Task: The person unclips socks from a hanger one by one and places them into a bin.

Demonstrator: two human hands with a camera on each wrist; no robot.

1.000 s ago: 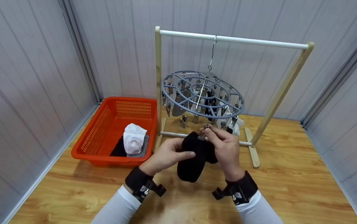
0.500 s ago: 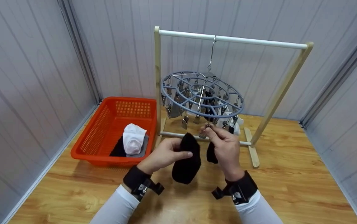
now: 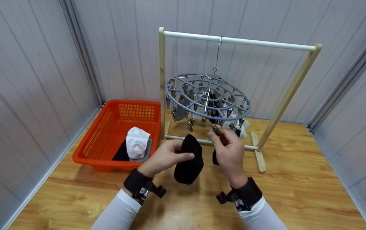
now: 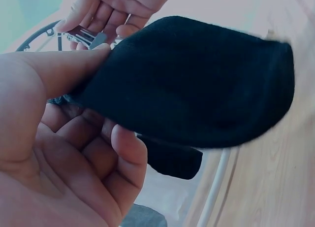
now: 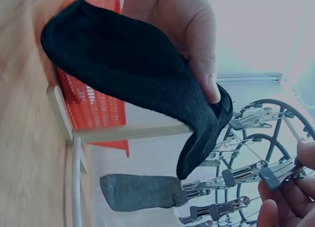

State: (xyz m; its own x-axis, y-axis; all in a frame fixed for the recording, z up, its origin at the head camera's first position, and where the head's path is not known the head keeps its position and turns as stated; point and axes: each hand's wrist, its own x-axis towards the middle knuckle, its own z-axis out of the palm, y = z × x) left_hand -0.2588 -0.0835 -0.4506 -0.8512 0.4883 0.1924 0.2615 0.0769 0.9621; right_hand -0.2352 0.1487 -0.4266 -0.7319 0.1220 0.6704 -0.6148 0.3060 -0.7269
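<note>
Pinching a black sock (image 3: pixel 188 161) between thumb and fingers, the left hand (image 3: pixel 166 156) holds it in the air over the middle of the floor (image 3: pixel 297 191), just in front of the rack's (image 3: pixel 293 86) lower rail. The right hand (image 3: pixel 229 150), just beside it, pinches a metal clip (image 5: pixel 278 174) that hangs from the near rim of the round grey hanger (image 3: pixel 206 97); sock and clip do not touch. A second dark piece of cloth (image 3: pixel 215 158) shows behind the right hand, mostly hidden by it.

The hanger dangles by a hook and chain from the rack's white top bar, its many clips crowding the space above both hands. A grey sock (image 5: pixel 140 191) is clipped at its left side, and a black sock and something white hang farther back, partly screened by the ring.

The rack stands toward the back edge of the floor, near the wall. In the back left corner sits an orange basket (image 3: pixel 100 140), touching the rack's left post. Inside it lie a bundled white sock (image 3: pixel 137 142) on top of grey and black pieces.
</note>
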